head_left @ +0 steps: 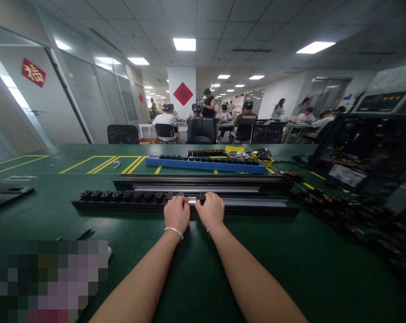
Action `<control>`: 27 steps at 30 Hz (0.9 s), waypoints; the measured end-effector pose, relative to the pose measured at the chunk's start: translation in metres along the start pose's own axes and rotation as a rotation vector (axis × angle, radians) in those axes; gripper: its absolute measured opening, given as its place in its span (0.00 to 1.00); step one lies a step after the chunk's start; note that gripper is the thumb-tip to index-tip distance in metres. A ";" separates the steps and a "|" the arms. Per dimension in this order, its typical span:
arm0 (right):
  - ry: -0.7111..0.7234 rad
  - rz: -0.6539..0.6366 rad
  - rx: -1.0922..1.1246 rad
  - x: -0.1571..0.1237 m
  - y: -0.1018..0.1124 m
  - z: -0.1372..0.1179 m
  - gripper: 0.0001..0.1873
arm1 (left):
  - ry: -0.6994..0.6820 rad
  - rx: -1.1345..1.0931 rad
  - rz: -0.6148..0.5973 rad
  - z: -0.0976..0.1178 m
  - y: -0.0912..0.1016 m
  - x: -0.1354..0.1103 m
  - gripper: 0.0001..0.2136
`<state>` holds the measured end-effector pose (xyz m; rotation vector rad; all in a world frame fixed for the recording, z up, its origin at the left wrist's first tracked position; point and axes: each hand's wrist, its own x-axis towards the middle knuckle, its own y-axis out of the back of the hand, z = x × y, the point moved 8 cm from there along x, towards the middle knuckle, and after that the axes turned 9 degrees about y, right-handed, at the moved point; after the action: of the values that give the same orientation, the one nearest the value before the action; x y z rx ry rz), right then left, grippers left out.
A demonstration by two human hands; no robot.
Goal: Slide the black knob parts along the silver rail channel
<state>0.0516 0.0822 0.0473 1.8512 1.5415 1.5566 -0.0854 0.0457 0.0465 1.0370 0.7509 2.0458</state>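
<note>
Black rail [257, 207], long, lined with small blocks [122, 195]; left hand [176, 214], right hand [210, 210] curled, gripping blocks; green mat [290, 260]

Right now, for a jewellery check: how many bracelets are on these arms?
2: left bracelet circles the wrist behind the left hand; right bracelet likewise behind the right hand. Forearms otherwise bare.

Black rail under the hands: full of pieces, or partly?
Partly: black pieces line the rail left of the right hand; beyond it the silver channel lies bare.
</note>
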 end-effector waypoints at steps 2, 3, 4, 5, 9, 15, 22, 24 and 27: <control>0.002 -0.004 -0.003 0.000 0.000 0.000 0.13 | -0.003 0.001 0.002 0.001 0.000 0.000 0.08; 0.002 -0.004 -0.007 0.000 0.000 0.000 0.13 | -0.003 0.001 0.002 0.001 0.000 0.000 0.08; 0.000 -0.002 -0.013 0.000 0.000 0.000 0.13 | -0.002 0.002 0.000 0.001 0.000 0.000 0.09; -0.001 0.001 -0.018 -0.001 0.000 0.001 0.13 | 0.000 0.002 -0.003 0.001 0.000 0.000 0.09; -0.001 0.010 -0.035 -0.001 -0.001 0.003 0.13 | 0.009 0.004 -0.017 0.000 -0.001 0.000 0.09; -0.028 0.045 -0.059 -0.001 0.001 0.009 0.12 | 0.012 0.013 -0.024 -0.001 -0.001 0.000 0.09; -0.045 0.044 -0.053 -0.002 0.001 0.011 0.13 | 0.007 0.023 -0.014 -0.001 -0.002 0.000 0.09; -0.053 0.047 -0.051 -0.002 0.002 0.013 0.13 | 0.007 0.027 -0.014 -0.001 -0.002 0.000 0.09; -0.068 0.061 -0.055 -0.002 0.006 0.018 0.13 | 0.011 0.026 -0.020 -0.001 -0.002 0.000 0.09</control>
<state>0.0698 0.0852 0.0435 1.9175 1.4115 1.5296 -0.0857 0.0471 0.0445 1.0297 0.7926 2.0314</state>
